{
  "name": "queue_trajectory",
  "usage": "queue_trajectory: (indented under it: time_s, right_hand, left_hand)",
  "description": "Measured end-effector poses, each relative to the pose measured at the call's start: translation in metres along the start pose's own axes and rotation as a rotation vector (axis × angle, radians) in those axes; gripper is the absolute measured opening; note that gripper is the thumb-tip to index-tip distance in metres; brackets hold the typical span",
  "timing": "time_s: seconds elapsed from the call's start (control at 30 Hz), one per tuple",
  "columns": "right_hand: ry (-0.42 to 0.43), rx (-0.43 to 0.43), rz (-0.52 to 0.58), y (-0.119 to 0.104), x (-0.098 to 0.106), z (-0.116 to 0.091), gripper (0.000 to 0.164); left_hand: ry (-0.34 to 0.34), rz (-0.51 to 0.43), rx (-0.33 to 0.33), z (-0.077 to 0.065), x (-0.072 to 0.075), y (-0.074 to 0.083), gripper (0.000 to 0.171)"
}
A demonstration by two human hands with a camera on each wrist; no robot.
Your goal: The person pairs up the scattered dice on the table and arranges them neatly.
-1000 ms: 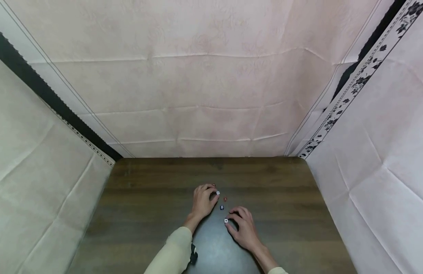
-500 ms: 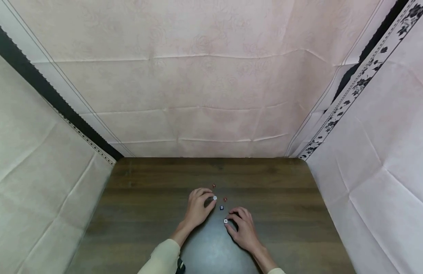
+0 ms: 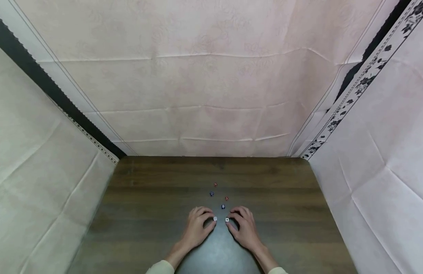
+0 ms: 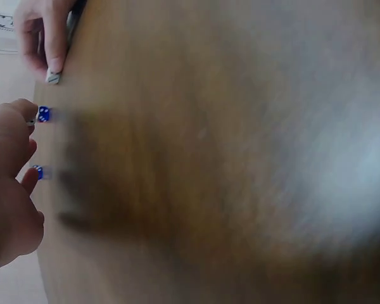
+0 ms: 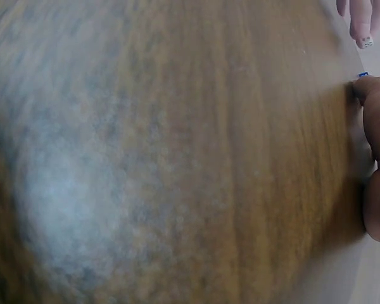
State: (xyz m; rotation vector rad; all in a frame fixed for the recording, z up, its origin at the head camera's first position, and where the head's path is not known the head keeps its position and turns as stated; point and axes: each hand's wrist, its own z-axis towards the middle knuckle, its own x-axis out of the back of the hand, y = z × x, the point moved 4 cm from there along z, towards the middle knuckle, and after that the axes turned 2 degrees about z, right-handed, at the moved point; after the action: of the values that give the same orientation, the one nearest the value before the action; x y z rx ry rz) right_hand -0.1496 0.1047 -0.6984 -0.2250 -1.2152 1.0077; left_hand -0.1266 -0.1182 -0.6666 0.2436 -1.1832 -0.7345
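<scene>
In the head view my left hand pinches a white die between thumb and fingers. Facing it, my right hand pinches another white die, with a narrow gap between the two dice. Just beyond the hands lies a dark blue die, and a second blue die is farther back to the left. The left wrist view shows two blue dice near the left fingers, one of them a bright blue die, while the right hand holds its white die at the top.
An orange-red die sits behind the nearer blue one, and another red die is farthest back. All rest on a brown wooden table. Pale cloth hangs behind the table and along both sides.
My left hand has drawn back toward the person with its white die, from among the far dice to level with my right hand. The farther blue die is uncovered. The right hand barely moved.
</scene>
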Motion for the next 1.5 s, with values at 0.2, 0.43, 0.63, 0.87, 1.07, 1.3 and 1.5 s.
queue_trajectory:
  time_s: [0.2,0.43,0.63,0.87,1.07,1.3,1.5]
  right_hand:
    - [0.023,0.024,-0.013,0.002,-0.001,0.001,0.018]
    - [0.048,0.054,-0.034,0.003,-0.002,0.003,0.019]
    - [0.047,0.052,-0.026,0.003,-0.002,0.005,0.018]
    - [0.026,0.021,-0.015,0.003,-0.001,0.004,0.016]
    - [0.034,0.033,-0.014,0.004,-0.003,0.003,0.017]
    - [0.045,0.035,-0.025,0.004,-0.004,0.002,0.018]
    - [0.028,0.011,-0.023,0.003,-0.003,0.000,0.017]
  left_hand:
    - [-0.008,0.009,-0.002,-0.002,-0.013,0.001,0.013]
    - [0.037,0.046,-0.050,0.001,-0.024,0.001,0.016]
    - [0.041,0.030,-0.053,0.004,-0.028,0.001,0.015]
    - [0.041,0.035,-0.039,0.006,-0.033,0.002,0.014]
    - [0.048,0.019,-0.022,0.004,-0.038,0.001,0.015]
    - [0.023,-0.022,0.037,0.002,-0.042,-0.002,0.016]
    - [-0.005,-0.012,0.081,0.000,-0.045,-0.003,0.017]
